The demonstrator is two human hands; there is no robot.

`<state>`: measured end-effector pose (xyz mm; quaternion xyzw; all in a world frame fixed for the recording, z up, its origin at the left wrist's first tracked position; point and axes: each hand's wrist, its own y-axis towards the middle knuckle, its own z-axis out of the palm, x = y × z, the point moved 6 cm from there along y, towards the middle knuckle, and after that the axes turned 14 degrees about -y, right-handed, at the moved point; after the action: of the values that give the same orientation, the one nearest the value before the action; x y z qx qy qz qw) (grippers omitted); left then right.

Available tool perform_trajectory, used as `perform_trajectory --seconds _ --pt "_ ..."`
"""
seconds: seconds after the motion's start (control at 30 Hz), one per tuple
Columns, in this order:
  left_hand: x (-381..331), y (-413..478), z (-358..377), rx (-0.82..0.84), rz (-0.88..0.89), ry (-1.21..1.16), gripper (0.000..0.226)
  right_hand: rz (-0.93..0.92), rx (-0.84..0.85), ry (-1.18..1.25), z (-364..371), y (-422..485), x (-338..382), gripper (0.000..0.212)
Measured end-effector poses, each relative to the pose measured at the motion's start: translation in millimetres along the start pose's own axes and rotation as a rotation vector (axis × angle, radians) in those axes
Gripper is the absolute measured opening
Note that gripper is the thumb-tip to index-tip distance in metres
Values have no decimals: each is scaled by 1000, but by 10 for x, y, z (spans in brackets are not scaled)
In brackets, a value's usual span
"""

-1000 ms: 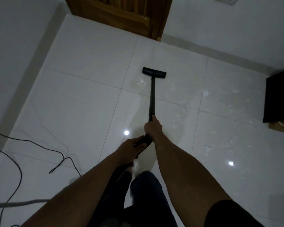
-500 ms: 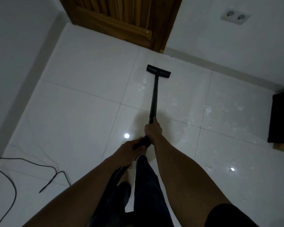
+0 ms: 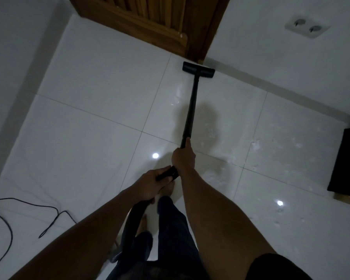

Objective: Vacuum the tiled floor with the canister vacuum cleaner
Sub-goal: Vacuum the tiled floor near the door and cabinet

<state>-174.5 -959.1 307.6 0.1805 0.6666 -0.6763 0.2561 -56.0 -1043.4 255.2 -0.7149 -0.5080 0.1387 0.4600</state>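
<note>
**Floor nozzle at the door corner, both hands on the wand**

The black floor nozzle (image 3: 198,69) lies flat on the white tiled floor (image 3: 101,122), just beside the wooden door (image 3: 150,23) and the base of the right-hand wall. Its black wand (image 3: 191,110) slants back toward the person. The right hand (image 3: 183,157) is wrapped closed around the wand's lower end. The left hand (image 3: 153,183) is curled shut on the black handle (image 3: 168,174) just behind it. Pale specks scatter the tiles to the right, near a dark cabinet (image 3: 348,160). A black cable (image 3: 28,211) loops on the floor at left. A double wall socket (image 3: 307,26) sits on the wall above.
</note>
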Motion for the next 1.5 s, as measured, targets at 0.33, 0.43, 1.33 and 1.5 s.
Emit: perform_trajectory --seconds 0.33,0.43,1.33,1.5 --pt "9 -15 -11 -4 -45 60 53 43 -37 36 70 22 -94 64" --pt "-93 18 24 -28 -44 12 56 56 -15 90 -31 164 -48 65" --pt "537 -776 194 -188 140 88 57 -70 -143 331 311 -498 -436 89" --pt "930 -1449 241 -137 190 182 53 -81 -217 333 598 -1112 -872 77"
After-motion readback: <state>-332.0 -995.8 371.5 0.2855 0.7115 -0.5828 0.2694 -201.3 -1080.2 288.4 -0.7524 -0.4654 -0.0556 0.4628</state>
